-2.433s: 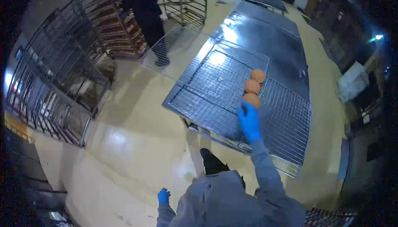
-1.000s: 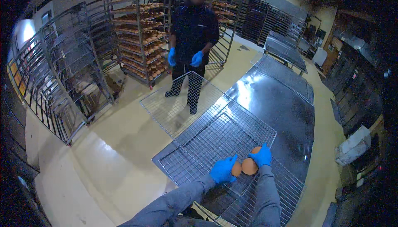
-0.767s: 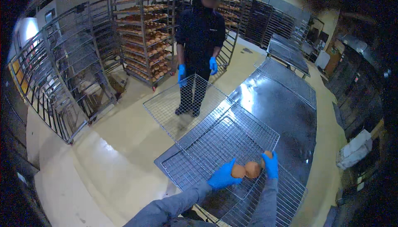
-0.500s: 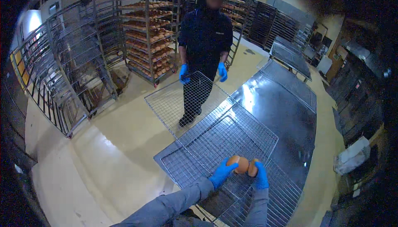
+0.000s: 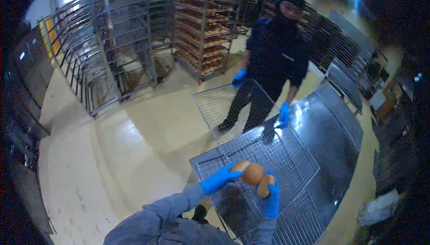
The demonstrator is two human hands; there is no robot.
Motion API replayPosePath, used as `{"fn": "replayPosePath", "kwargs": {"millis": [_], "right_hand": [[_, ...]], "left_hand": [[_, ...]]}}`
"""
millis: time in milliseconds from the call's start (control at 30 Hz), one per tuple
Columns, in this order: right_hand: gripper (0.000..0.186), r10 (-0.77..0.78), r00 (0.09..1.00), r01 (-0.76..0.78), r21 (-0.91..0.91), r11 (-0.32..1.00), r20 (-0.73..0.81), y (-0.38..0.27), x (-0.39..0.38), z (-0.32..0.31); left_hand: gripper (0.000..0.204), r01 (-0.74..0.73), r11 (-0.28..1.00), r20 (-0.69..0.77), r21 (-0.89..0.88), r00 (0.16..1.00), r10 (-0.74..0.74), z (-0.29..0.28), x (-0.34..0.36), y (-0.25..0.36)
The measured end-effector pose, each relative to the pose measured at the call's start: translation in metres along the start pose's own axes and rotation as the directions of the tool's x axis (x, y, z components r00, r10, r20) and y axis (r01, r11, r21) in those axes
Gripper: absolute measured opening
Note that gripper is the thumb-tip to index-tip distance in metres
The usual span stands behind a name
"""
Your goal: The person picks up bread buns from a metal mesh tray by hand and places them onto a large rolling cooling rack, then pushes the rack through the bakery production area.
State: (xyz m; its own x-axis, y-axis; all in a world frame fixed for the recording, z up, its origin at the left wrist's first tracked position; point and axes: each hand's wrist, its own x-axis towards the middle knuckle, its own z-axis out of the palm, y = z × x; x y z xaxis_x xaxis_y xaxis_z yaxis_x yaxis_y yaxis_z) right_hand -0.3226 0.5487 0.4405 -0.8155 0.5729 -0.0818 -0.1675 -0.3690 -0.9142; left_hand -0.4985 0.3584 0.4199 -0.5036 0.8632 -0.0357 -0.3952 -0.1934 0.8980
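Observation:
Both my hands wear blue gloves and are raised over the metal table. My left hand (image 5: 219,178) is closed on golden-brown bread buns (image 5: 253,174), with a paler side (image 5: 241,166) showing near its fingertips. Facing it, my right hand (image 5: 272,200) grips another bun (image 5: 265,186), held on edge against the others. Whether the buns are joined together I cannot tell. Below them, a wire cooling rack (image 5: 296,148) lies across the table, and a second wire grid (image 5: 302,216) is under my right forearm.
A person (image 5: 277,50) in dark clothes and blue gloves stands across the table, one hand at a wire grid (image 5: 224,106) jutting past its edge. Behind stands a trolley (image 5: 202,34) of baked buns; empty rack trolleys (image 5: 101,48) stand left. The steel tabletop (image 5: 329,124) stretches away to the right.
My view has swung left, so the scene sits further right. The buns remain in my hands, now lifted nearer. The person has leaned toward the table, a hand reaching over it.

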Motion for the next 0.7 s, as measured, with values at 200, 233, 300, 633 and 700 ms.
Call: {"fn": "replayPosePath", "kwargs": {"millis": [200,233,300,633,700], "right_hand": [[0.076,0.180,0.921,-0.158,-0.090,0.983,0.347,0.037,0.000,0.186],[0.076,0.173,0.903,-0.173,-0.035,0.984,0.393,0.030,-0.004,0.231],[0.077,0.263,0.838,-0.170,-0.229,0.958,0.477,0.088,0.017,0.256],[0.086,0.449,0.615,-0.202,-0.421,0.884,0.649,0.177,0.082,0.477],[0.085,0.460,0.605,-0.216,-0.423,0.880,0.650,0.183,0.102,0.506]], "left_hand": [[0.083,-0.078,0.997,-0.324,-0.012,0.944,0.070,-0.117,-0.142,0.070],[0.085,-0.083,0.996,-0.400,0.025,0.912,0.086,-0.125,-0.166,0.093],[0.089,-0.097,0.995,-0.547,0.016,0.833,0.089,-0.151,-0.210,0.118],[0.099,-0.319,0.938,-0.782,-0.134,0.615,0.097,-0.327,-0.297,0.175],[0.100,-0.316,0.944,-0.768,-0.097,0.627,0.131,-0.357,-0.290,0.196]]}}
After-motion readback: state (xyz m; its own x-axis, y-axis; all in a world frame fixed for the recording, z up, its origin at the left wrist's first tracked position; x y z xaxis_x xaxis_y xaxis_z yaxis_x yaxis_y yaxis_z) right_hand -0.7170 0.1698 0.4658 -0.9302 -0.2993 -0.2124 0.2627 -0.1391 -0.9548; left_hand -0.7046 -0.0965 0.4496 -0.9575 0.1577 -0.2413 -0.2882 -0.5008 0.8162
